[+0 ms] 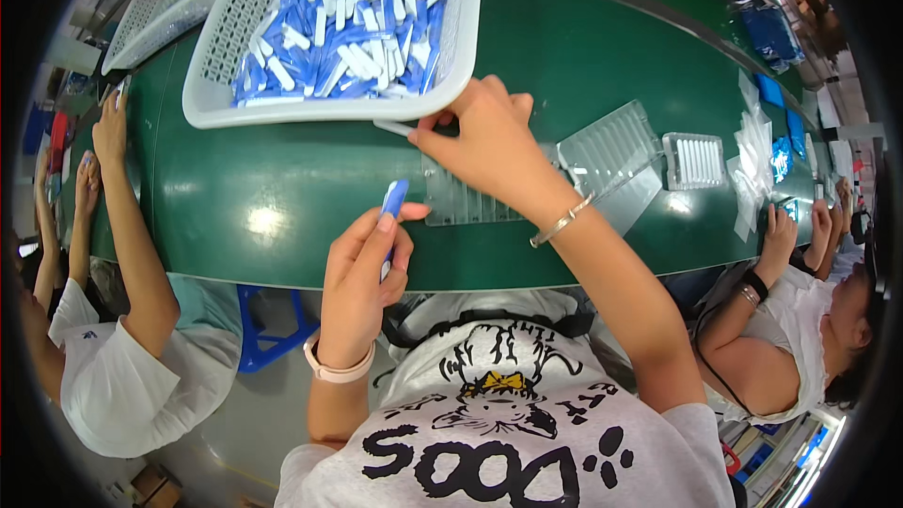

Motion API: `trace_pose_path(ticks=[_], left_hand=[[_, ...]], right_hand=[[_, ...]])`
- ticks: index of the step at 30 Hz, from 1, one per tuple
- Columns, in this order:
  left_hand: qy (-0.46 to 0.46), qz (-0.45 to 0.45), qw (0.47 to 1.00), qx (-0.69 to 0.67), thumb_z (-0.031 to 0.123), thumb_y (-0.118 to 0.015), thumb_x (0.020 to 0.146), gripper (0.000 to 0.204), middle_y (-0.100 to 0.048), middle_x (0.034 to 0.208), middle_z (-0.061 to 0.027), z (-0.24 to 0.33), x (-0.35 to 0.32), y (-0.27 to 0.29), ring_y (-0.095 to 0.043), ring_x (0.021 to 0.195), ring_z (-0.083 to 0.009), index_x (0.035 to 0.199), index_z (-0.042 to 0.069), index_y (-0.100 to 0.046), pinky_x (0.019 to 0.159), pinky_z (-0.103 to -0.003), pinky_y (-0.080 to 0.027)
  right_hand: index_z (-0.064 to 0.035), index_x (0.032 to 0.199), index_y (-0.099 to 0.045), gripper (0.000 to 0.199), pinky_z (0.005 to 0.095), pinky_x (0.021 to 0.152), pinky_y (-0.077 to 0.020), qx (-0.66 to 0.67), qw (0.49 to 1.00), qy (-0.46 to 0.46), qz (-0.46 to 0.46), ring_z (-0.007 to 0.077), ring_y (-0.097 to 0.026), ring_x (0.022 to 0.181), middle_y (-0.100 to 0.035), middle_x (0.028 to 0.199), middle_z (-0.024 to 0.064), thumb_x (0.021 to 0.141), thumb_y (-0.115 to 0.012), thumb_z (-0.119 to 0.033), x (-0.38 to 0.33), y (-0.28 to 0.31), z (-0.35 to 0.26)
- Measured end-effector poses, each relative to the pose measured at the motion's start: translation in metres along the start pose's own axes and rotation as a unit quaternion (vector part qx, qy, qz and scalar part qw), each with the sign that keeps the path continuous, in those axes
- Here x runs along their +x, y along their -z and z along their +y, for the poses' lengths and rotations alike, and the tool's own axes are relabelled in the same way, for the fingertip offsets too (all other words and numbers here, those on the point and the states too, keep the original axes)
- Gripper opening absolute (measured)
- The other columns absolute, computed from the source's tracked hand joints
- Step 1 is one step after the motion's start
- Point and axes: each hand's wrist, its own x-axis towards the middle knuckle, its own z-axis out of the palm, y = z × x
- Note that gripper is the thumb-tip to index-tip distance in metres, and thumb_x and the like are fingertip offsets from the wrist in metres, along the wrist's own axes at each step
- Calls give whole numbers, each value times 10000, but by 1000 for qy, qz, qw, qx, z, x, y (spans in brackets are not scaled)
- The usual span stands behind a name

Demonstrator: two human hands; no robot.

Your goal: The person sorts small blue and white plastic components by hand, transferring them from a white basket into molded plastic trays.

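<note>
My left hand [362, 259] is closed around a slim blue-and-white plastic piece [394, 196], its blue end sticking up past the thumb. Just below the near right corner of the white basket [329, 116], my right hand [484, 146] pinches a slender whitish piece [392, 127]; part of it is hidden by the fingers. Many loose blue and white slim pieces [367, 28] fill the basket. Under and beside my right forearm lies a clear ribbed plastic tray [451, 196], partly covered by the hand.
Right of my forearm are another clear ribbed tray [611, 146], a smaller filled clear tray [694, 162] and a heap of clear plastic wrappers [750, 169]. A second white basket [155, 14] stands at the far left. People sit on both sides; a blue stool [273, 329] is left.
</note>
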Motion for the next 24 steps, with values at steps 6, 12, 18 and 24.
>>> trace_pose_path(ticks=[6,12,18,24], left_hand=[[6,-1,1000,-16,228,-410,1004,335,-435,678,25,4,-1,2,-250,430,1,1148,-28,-571,381,-181,-186],[18,-6,1000,-3,231,-417,1001,328,-428,674,28,9,13,-12,-252,445,2,1135,-19,-582,391,-179,-179],[32,-16,999,19,239,-426,997,329,-430,673,31,14,22,-26,-257,450,4,1128,-18,-586,397,-177,-177],[36,-1,999,29,238,-430,995,325,-430,666,33,17,25,-28,-256,452,5,1132,-11,-588,399,-175,-176]], right_hand=[[-38,802,-631,68,337,668,-493,6,973,205,106,226,-645,781,-653,842,70,748,-670,-53,-34,57,23],[13,887,-658,194,299,632,-526,-184,889,402,122,203,-635,753,-659,849,88,697,-679,-15,-87,91,53],[14,809,-674,156,274,628,-540,-193,873,434,108,175,-594,737,-629,873,81,657,-681,-21,-95,94,57],[17,856,-669,194,292,639,-544,-147,897,415,42,188,-595,746,-607,850,71,666,-674,-26,-88,88,64]])
